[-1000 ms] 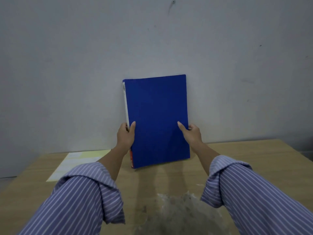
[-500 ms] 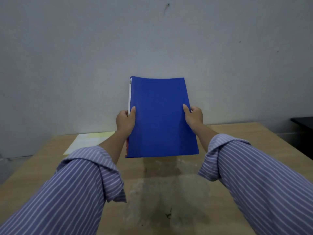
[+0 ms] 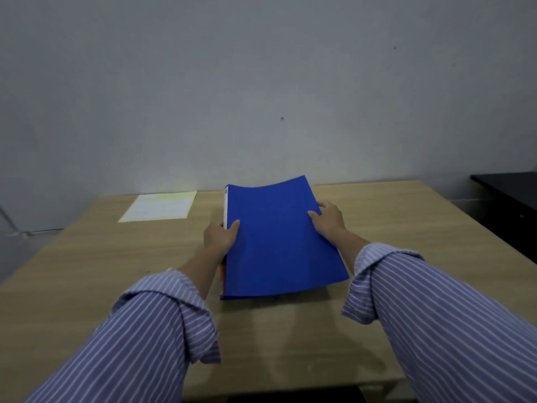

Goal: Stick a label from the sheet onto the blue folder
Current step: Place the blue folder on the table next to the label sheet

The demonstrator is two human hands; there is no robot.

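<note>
Head view: a light wooden table (image 3: 87,271) stands against a grey wall (image 3: 261,82). A pale label sheet (image 3: 159,206) lies at its far left. The blue folder (image 3: 279,242) sits mid-table, tilted, gripped by the left hand (image 3: 218,238) at the spine and the right hand (image 3: 328,219) at the opposite edge.

A pale wooden desk (image 3: 87,271) is standing against a plain grey wall (image 3: 261,82), which is showing a few small dark specks. At the far right, a piece of black furniture (image 3: 508,196) is sitting just beyond the desk's edge, only partly in view.
</note>
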